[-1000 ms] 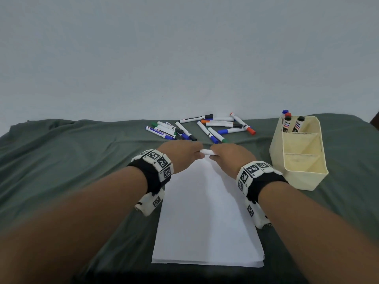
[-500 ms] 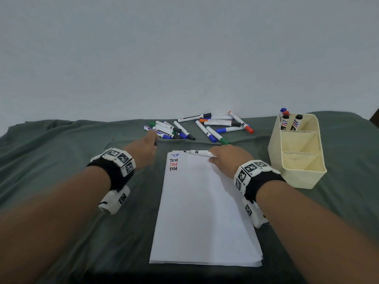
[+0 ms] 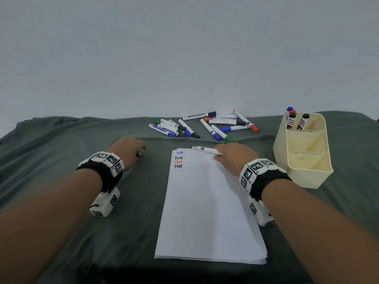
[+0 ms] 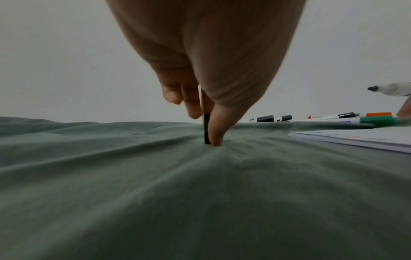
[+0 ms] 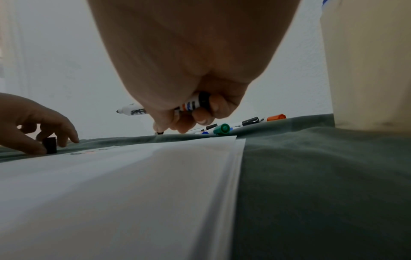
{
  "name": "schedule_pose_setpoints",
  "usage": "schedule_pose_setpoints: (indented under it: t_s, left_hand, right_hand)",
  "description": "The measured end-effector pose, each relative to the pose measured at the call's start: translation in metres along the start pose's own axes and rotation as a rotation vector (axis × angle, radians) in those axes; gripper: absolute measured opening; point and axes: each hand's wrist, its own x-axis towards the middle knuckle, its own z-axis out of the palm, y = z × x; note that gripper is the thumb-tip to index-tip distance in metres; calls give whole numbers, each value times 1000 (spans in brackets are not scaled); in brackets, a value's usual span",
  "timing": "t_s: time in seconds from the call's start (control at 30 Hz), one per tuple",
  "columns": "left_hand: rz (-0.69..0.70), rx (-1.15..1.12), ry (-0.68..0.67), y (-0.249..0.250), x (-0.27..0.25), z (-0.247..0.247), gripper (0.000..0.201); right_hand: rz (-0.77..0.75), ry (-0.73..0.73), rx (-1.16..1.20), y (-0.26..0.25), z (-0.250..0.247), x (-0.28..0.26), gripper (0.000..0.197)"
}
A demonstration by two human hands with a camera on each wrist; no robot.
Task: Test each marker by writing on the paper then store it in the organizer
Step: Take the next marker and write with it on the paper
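Note:
My right hand (image 3: 220,153) grips an uncapped white marker (image 3: 205,149) at the top edge of the paper stack (image 3: 205,201), its black tip pointing left. The marker (image 5: 131,111) sits just above the sheet in the right wrist view. My left hand (image 3: 139,151) is on the cloth left of the paper and pinches the marker's black cap (image 4: 206,128), which stands upright on the cloth (image 5: 50,145). Several "Test" words (image 3: 178,159) in blue, black and red are written at the paper's top left. The cream organizer (image 3: 307,177) stands to the right.
Several capped markers (image 3: 205,126) lie in a loose pile behind the paper on the green cloth (image 3: 82,201). The organizer's far compartment holds several markers (image 3: 295,119); its two nearer compartments show nothing inside. A pale wall rises behind the table.
The hands were together on the marker; my left hand pulled the cap off and carried it left down onto the cloth. My right hand stayed at the paper's top with the marker.

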Motion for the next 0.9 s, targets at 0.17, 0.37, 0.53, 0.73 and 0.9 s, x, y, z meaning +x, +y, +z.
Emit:
schedule_pose_setpoints:
  t_s: [0.17, 0.37, 0.53, 0.73, 0.9]
  left_hand:
    - [12, 38, 190, 24, -24, -6, 59]
    - [275, -112, -357, 60, -64, 1, 121]
    - [275, -71, -465, 67, -68, 10, 114]
    - [268, -111, -480, 68, -67, 13, 114]
    - [260, -132, -479, 67, -65, 15, 116]
  right_hand:
    - [-13, 20, 56, 1, -1, -1, 24]
    - [-93, 43, 133, 3, 0, 0, 62]
    - [-122, 72, 46, 4, 1, 0, 51]
    - [-182, 128, 242, -4, -14, -8, 64]
    - [-110, 329, 1175, -39, -26, 0, 24]
